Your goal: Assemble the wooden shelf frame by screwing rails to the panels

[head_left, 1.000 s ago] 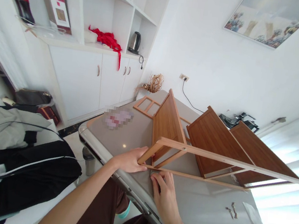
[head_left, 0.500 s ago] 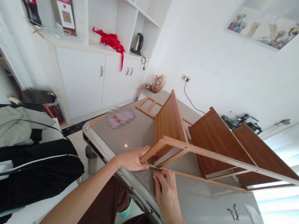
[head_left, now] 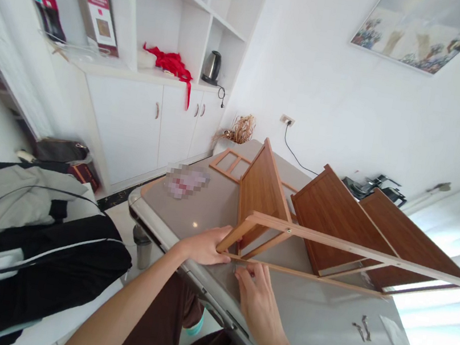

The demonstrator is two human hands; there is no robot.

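Note:
A wooden shelf rack (head_left: 332,242) lies on its side on the grey table (head_left: 302,327), its brown boards standing up from the surface. My left hand (head_left: 209,245) grips the near corner of its frame, fingers partly hidden behind the wood. Close beside it, my right hand (head_left: 257,285) is closed in a pinch against the lower rail (head_left: 293,271). Whatever small thing lies between those fingertips is too hidden to name.
Small metal tools (head_left: 364,328) and a clear plastic bag (head_left: 399,338) lie to the right. A pixelated item (head_left: 186,182) rests at the table's left. Clothes and bags (head_left: 39,236) pile up on the left. A bottle (head_left: 142,246) stands below the table edge.
Both hands stay at the same corner of the rack, with hardly any movement of the right fingers. The whole view has shifted very slightly.

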